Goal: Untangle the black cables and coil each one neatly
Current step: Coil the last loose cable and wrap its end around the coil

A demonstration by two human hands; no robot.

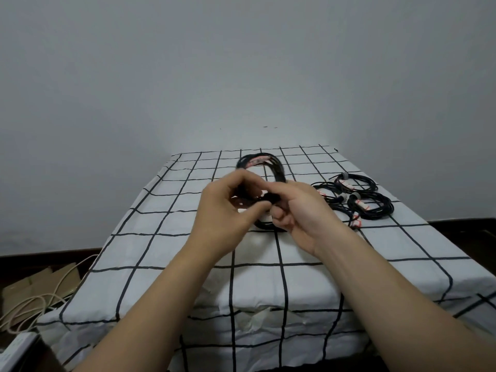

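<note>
**Coil pinched in 2 hands over checked cloth**

A person's left hand (228, 210) and right hand (298, 213) both pinch a black cable coil (278, 171). Bundled coils (354, 197) lie to the right. If either pinch slackens, the loops could spring apart and tangle. The grid-patterned cloth (161, 237) is rumpled, and a plain grey wall (241, 63) stands behind.

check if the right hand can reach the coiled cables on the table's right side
Probably yes: nothing lies between the right hand and the coiled cables beside it, though it grips a cable now and must release that first.
</note>
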